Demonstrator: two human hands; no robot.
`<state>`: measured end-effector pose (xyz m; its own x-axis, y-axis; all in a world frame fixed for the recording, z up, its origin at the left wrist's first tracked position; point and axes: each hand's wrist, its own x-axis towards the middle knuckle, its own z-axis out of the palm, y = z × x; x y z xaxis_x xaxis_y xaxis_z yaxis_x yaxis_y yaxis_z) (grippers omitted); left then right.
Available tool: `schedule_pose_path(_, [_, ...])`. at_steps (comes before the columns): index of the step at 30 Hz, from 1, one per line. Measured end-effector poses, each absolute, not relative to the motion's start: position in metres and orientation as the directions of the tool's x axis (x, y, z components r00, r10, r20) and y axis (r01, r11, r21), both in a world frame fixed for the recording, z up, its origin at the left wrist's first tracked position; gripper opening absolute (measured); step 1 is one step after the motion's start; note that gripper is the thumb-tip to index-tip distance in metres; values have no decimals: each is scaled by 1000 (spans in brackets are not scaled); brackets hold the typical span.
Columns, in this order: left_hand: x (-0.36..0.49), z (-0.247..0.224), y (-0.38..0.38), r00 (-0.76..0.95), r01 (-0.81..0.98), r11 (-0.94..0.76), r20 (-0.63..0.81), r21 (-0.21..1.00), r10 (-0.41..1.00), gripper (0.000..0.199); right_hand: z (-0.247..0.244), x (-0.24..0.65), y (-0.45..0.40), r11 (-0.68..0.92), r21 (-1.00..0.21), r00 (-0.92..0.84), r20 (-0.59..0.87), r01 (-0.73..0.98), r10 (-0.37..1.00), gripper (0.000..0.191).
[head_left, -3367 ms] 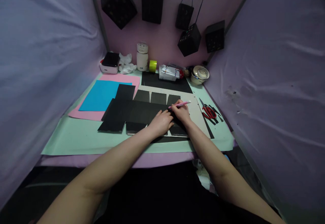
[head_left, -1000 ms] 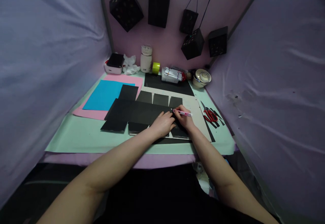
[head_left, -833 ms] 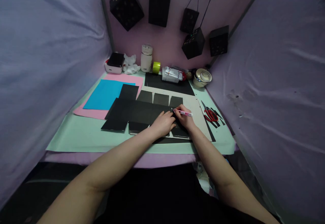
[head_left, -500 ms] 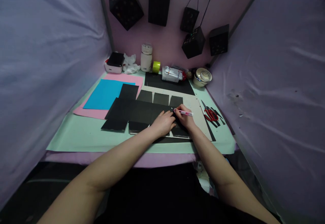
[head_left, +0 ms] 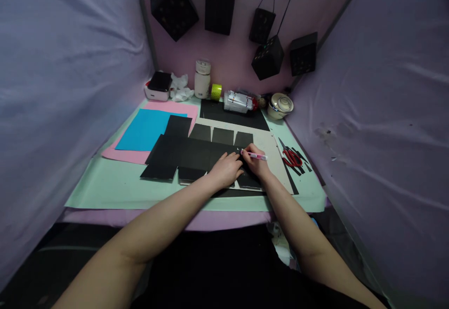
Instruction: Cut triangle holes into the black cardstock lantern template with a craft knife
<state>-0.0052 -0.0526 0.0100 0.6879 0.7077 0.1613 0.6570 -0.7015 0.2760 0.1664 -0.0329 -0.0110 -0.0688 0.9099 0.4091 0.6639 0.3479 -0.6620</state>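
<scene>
A black card sheet (head_left: 189,152) cut with several flaps lies on a pale board (head_left: 268,152). My left hand (head_left: 226,169) rests on the right part of the sheet, its fingers spread a little and nothing in them. Just right of it, my right hand (head_left: 255,161) grips a pink and white pen-like tool (head_left: 257,156). The tool's tip end is at the black sheet, close to my left fingertips; the exact tip is too small to make out.
Red-handled scissors (head_left: 292,157) and black scraps lie at the right. Blue paper (head_left: 145,130) sits on pink paper (head_left: 122,155) at the left. A bottle (head_left: 202,81), yellow tape (head_left: 216,92) and a lidded bowl (head_left: 280,106) stand behind. Black boxes (head_left: 174,7) hang above.
</scene>
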Motion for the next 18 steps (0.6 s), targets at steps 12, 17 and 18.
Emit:
schedule_pose_path(12, [-5, 8, -52, 691, 661, -706, 159, 256, 705, 24, -12, 168, -32, 353, -682, -64, 411, 641, 909, 20])
schedule_pose_path(17, [-5, 9, -52, 692, 662, -705, 156, 254, 705, 25, -10, 166, -32, 334, -710, -16, 413, 620, 910, 22])
schedule_pose_path(18, [-5, 9, -52, 693, 660, -707, 158, 253, 704, 25, -10, 166, -32, 324, -721, 3, 412, 612, 911, 23])
